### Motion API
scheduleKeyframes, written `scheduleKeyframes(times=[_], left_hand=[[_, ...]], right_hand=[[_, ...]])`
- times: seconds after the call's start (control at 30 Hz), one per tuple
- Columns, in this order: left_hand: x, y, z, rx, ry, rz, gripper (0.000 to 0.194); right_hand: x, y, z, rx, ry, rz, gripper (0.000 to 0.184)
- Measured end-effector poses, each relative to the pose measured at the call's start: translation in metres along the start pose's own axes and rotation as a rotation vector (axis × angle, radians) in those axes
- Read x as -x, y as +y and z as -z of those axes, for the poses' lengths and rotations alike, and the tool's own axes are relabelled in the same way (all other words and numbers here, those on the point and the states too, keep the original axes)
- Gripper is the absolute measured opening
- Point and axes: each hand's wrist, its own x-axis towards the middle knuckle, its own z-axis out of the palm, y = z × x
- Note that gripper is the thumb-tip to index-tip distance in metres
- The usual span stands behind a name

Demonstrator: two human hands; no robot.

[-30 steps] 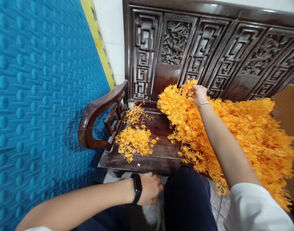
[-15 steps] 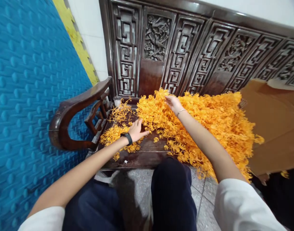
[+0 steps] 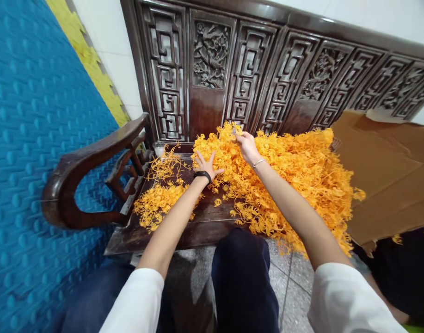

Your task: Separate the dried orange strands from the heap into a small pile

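A large heap of orange plastic flower-like pieces [image 3: 295, 180] covers much of the dark wooden bench [image 3: 212, 208]. My left hand [image 3: 206, 167], with a black band at its wrist, lies with fingers spread on the heap's left part. Just right of it and further back, my right hand [image 3: 247, 145] is closed in a pinch at the heap's upper edge. Between its thumb and fingers shows a small greyish thing [image 3: 234, 131], too small to name. A smaller patch of orange pieces [image 3: 156, 203] and some thin orange stems [image 3: 166, 164] lie on the bench's left side.
The bench's curved armrest [image 3: 64, 175] rises at left beside a blue textured mat [image 3: 21, 138]. A carved wooden backrest [image 3: 212, 55] stands behind. At right is a brown cardboard sheet [image 3: 388, 171], with part of another person's hand [image 3: 370, 249] at its lower edge.
My left hand has moved forward and right onto the heap, its fingers spreading. My right hand stays near the same spot and now shows a small greyish thing in its pinch. The view has shifted slightly.
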Motion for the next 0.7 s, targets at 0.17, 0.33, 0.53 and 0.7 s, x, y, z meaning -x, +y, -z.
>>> scheduleKeyframes(times=[0.17, 0.33, 0.53, 0.7], left_hand=[[-0.011, -0.002, 0.0, -0.065, 0.012, 0.031, 0.094], [-0.018, -0.002, 0.0, -0.117, -0.023, 0.053, 0.093], [-0.02, -0.014, -0.004, -0.192, -0.105, 0.126, 0.091], [-0.02, -0.022, -0.01, -0.103, -0.1, 0.108, 0.095]], right_hand=[[-0.007, -0.009, 0.0, -0.058, 0.134, 0.012, 0.023], [-0.012, -0.009, -0.005, -0.004, 0.235, 0.056, 0.022], [-0.035, -0.022, 0.004, 0.049, 0.291, 0.208, 0.026], [-0.044, -0.058, 0.01, 0.083, 0.176, 0.223, 0.021]])
